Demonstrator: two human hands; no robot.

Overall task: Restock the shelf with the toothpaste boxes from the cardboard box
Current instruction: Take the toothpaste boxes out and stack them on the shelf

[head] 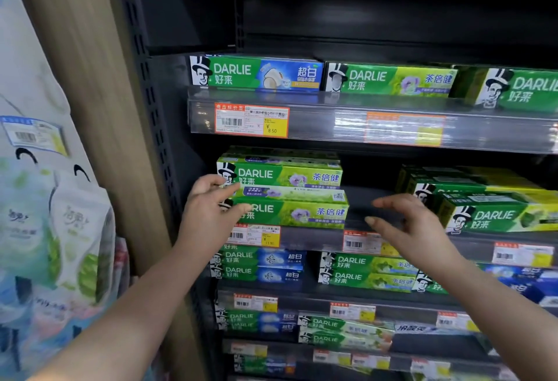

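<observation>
Two green Darlie toothpaste boxes [290,193] lie stacked at the left end of the middle shelf [311,237]. My left hand [211,208] reaches to the stack's left end with fingers relaxed and spread in front of the boxes; it holds nothing. My right hand [407,223] hovers open over the bare gap on the shelf just right of the stack, fingers pointing left. Another stack of green boxes [489,214] sits further right. The cardboard box is out of view.
The upper shelf [362,126] carries a row of Darlie boxes [256,74]. Lower shelves [332,299] hold more blue and green boxes. A wooden pillar [99,108] and hanging white pouches [75,229] stand to the left.
</observation>
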